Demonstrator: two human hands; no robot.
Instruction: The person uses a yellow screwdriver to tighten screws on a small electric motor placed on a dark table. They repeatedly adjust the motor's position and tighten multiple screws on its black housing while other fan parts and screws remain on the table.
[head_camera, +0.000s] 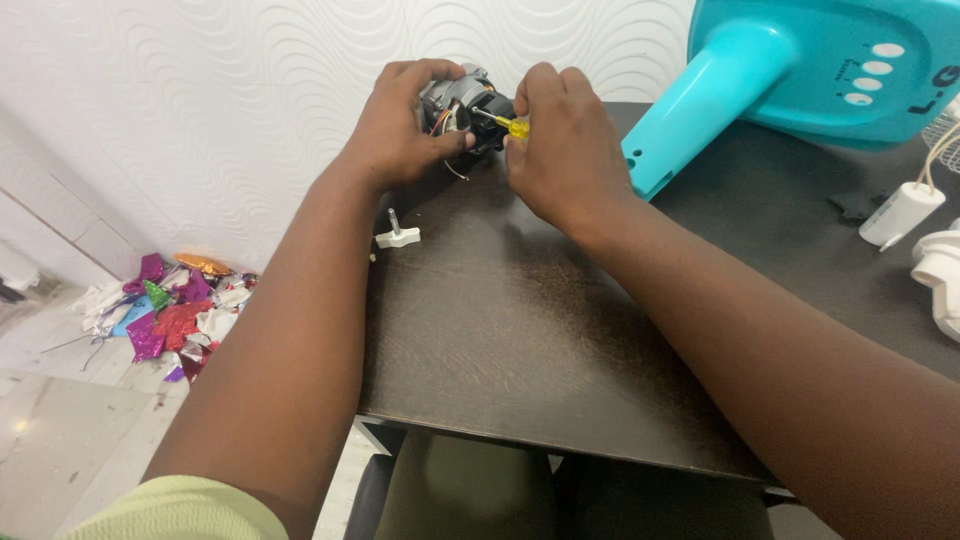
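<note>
Here, a dark table (500, 330) fills mid-frame; a teal fan base (800, 70) lies upper right. At top centre, the left hand (400, 125) wraps the motor (462, 100), fingers curled around it. The right hand (560, 140) pinches a yellow screwdriver (508, 125) against it: seemingly screw work, needing steady alignment.

Dark wooden table (520, 330). On top: small motor (462, 105), white knob (397, 236), teal fan base (800, 70), white capacitor (900, 213). At right edge, possibly a white housing (940, 275).
</note>
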